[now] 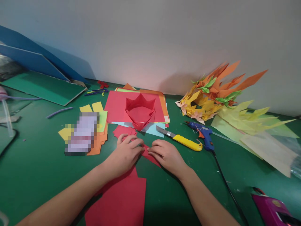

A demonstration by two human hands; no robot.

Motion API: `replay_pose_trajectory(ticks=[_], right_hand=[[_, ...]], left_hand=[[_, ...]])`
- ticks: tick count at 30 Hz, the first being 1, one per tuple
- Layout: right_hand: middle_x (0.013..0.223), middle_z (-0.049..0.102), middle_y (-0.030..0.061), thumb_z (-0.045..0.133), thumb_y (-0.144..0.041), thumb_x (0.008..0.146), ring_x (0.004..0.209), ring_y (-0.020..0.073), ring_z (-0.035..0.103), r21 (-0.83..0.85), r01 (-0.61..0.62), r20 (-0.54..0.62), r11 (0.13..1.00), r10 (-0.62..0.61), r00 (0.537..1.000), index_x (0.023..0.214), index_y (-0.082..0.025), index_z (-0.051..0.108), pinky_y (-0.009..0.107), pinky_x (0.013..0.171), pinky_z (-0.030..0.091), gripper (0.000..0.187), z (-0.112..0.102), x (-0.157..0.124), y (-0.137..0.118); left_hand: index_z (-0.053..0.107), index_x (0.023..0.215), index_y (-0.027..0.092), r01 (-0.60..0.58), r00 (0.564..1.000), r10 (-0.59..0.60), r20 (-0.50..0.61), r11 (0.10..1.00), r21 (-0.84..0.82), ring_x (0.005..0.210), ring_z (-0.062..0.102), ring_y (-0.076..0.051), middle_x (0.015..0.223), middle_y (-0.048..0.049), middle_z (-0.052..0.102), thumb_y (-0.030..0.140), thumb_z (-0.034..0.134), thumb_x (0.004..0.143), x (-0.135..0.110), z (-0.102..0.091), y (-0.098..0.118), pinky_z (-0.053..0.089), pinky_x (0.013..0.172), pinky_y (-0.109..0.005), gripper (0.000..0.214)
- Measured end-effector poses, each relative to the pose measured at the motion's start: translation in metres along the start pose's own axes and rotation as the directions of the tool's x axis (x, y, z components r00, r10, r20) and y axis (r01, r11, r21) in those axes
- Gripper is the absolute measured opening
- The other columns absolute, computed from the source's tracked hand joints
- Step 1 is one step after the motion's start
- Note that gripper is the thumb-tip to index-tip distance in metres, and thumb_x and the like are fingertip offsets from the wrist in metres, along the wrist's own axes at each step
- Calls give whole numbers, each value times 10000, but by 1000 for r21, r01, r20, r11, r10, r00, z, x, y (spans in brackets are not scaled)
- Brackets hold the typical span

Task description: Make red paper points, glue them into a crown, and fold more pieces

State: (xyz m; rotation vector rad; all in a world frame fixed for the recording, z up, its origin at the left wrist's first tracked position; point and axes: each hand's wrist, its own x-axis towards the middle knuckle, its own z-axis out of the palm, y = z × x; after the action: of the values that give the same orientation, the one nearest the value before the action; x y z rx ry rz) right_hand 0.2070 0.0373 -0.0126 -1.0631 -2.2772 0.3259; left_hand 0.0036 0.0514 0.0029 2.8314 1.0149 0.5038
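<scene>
Both of my hands work on a small folded piece of red paper (152, 158) low over the green table. My left hand (129, 152) has its fingers curled onto the paper's left end. My right hand (166, 156) pinches it from the right with thumb and fingertips. Small red paper pieces (123, 131) lie just beyond my left hand, which partly hides them. Larger red sheets (124, 201) lie nearer to me, partly under my left forearm. A red folded paper crown (140, 111) stands beyond my hands on a stack of coloured sheets (115, 108).
Right of my hands lie a yellow utility knife (187, 142), blade out, and a blue glue gun (204, 135) with its cord. Orange and yellow paper crowns (211, 94) stand behind. At left are a blurred-out phone-like object (82, 133), paper squares (97, 106) and a green board (47, 86).
</scene>
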Motion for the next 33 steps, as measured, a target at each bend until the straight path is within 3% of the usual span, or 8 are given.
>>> replay_pose_trajectory(ticks=[16,24,33], right_hand=[[751,621,64,477,-199,921,718,172,580,21,-13,-20,1000,13,1000,739,-156,651,287,665,467,255,0,0,-2],[741,617,62,422,-283,957,738,176,565,13,-25,12,1000,25,1000,766,-163,628,296,691,454,306,-2,0,-2],[606,513,25,347,-307,979,611,150,489,-75,-58,-75,996,53,996,563,-194,481,280,601,387,452,-5,-2,1]], left_hand=[[646,960,218,82,993,-73,96,992,-97,1038,497,-253,1079,-30,686,139,383,919,3,-5,-1,238,881,-440,277],[647,1028,252,114,988,-102,117,989,-94,1027,512,-245,1096,-28,678,145,389,916,4,-5,1,253,867,-422,301],[643,1062,260,68,994,-66,88,997,-28,1034,504,-267,1082,-45,676,108,394,901,2,-3,2,247,890,-451,333]])
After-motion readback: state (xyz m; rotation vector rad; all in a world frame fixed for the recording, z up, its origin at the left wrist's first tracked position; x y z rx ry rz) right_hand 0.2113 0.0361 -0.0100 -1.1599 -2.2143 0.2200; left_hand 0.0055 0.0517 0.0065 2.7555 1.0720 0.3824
